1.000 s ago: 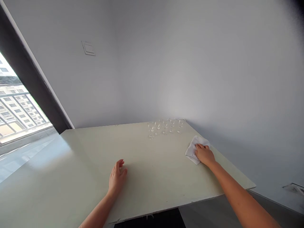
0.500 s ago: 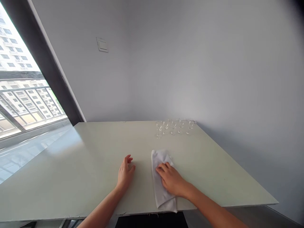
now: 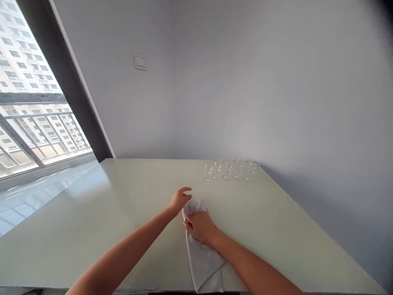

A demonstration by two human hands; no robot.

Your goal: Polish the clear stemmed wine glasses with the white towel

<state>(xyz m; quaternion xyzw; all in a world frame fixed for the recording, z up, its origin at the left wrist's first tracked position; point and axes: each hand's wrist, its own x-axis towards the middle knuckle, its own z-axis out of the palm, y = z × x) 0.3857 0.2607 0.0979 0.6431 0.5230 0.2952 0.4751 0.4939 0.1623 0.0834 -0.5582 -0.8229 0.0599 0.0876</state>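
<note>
A folded white cloth (image 3: 202, 258) lies lengthwise on the table, its near end close to the front edge. My right hand (image 3: 201, 226) presses down on its upper part, fingers curled into the fabric. Just beyond the cloth's far end, my left hand (image 3: 181, 199) hovers with thumb and fingers apart, holding nothing. Several clear stemmed glasses (image 3: 208, 167) stand grouped toward the back right of the table, farther off than both hands.
The pale table (image 3: 129, 221) has its far side against a grey wall (image 3: 245, 82). A light switch (image 3: 140, 62) is on the wall at left. Beyond the dark window frame (image 3: 61, 73) are a railing (image 3: 46, 116) and tall buildings.
My left hand has moved forward and to the right, toward the glasses. My right hand has shifted left on the cloth, fingers now more curled. The view has tilted slightly.
</note>
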